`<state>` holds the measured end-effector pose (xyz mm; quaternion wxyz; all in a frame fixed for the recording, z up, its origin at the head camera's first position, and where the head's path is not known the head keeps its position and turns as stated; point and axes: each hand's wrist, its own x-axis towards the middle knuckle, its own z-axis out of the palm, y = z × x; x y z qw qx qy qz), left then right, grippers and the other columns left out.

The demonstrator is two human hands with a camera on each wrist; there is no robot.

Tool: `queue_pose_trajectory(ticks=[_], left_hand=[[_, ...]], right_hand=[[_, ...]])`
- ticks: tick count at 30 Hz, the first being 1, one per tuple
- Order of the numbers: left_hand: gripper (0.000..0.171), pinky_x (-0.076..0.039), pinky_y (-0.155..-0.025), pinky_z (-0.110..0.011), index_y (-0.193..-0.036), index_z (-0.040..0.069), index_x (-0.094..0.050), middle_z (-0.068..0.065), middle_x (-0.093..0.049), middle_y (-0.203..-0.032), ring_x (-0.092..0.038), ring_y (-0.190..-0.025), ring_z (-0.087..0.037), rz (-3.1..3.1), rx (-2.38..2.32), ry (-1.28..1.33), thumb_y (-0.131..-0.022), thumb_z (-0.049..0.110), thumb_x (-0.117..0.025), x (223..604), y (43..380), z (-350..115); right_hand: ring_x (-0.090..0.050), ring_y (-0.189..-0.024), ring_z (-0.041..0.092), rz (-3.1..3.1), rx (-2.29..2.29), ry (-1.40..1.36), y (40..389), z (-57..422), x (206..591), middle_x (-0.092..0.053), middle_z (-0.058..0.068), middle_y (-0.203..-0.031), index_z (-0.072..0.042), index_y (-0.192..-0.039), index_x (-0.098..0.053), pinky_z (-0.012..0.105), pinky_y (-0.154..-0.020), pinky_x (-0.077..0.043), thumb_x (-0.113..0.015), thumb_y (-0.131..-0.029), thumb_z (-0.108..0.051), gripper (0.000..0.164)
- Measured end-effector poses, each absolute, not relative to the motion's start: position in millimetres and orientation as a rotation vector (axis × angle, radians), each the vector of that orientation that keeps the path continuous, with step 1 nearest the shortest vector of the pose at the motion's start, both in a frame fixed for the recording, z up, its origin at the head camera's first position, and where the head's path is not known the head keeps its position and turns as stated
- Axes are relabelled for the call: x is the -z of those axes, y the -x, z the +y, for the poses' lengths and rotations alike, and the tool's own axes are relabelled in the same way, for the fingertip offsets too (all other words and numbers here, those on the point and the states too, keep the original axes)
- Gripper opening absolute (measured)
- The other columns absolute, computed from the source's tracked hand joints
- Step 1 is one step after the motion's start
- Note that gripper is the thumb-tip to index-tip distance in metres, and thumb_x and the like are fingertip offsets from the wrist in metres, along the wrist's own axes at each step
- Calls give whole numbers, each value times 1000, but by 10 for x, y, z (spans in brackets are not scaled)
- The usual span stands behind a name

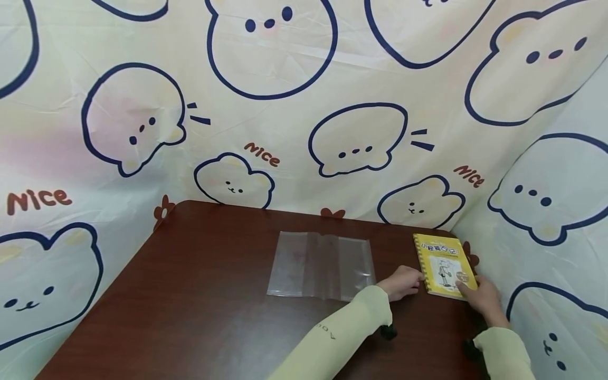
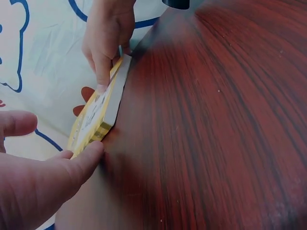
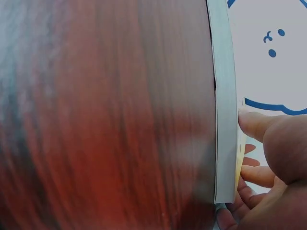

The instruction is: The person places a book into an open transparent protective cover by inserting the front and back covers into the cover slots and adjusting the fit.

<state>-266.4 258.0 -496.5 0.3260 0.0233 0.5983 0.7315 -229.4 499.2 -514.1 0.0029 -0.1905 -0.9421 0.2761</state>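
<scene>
A yellow book (image 1: 446,266) with a cartoon figure on its cover lies at the right end of the brown table. My right hand (image 1: 482,301) grips its lower right corner, thumb on the cover and fingers by the edge. In the right wrist view the page block of the book (image 3: 225,105) stands out pale beside that thumb. My left hand (image 1: 402,282) is at the spine side. The left wrist view shows its extended fingers (image 2: 88,160) touching the book's edge, with the thumb held apart. Left of the hands, a clear plastic book cover (image 1: 323,266) lies spread flat.
The brown table (image 1: 190,295) reaches back to a hanging cloth (image 1: 285,121) printed with bear outlines. More of this cloth runs down the right side, close to the book and my right hand. Light green sleeves (image 1: 332,338) cover both forearms.
</scene>
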Motion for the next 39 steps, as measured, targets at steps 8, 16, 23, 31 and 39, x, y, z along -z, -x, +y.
queue_pose_trajectory(ticks=[8,16,23,31,39], left_hand=[[33,-44,-101,-48,-124,-3,-51,-14,-54,-115,-53,-110,-25,1514,-1981,27,-92,3,-54,4953,2690,2668],[33,-45,-98,-48,-123,0,-49,-14,-54,-118,-54,-107,-25,1496,-2027,111,-90,-1,-54,4963,2727,2766],[10,-39,-68,-37,-92,3,-52,-4,-51,-83,-39,-66,-18,1722,-1903,62,-89,-6,-48,4961,2736,2825],[12,-33,-61,-36,-85,7,-51,-5,-50,-79,-43,-68,-20,2022,-1736,140,-86,-3,-58,5030,2704,2901],[16,-30,-54,-33,-79,6,-58,-4,-59,-77,-47,-62,-17,1887,-1842,155,-81,-11,-57,5004,2696,2890]], right_hand=[[-44,-110,47,-2941,-981,683,2310,4939,5159,-39,38,-130,18,-140,-27,60,-94,-39,-51,-94,-50,86],[-47,-107,43,-2947,-1078,675,2319,4929,5113,-42,38,-127,20,-139,-27,55,-91,-42,-54,-93,-48,86],[-59,-84,27,-3010,-1205,774,2398,5011,5045,-59,25,-101,17,-127,-41,32,-68,-48,-49,-94,-52,78],[-61,-78,21,-3003,-1258,839,2440,4975,5037,-65,15,-89,12,-119,-55,29,-64,-47,-51,-90,-58,76],[-61,-78,19,-2934,-1241,825,2398,4968,5062,-63,21,-97,17,-125,-47,29,-66,-47,-49,-92,-54,78]])
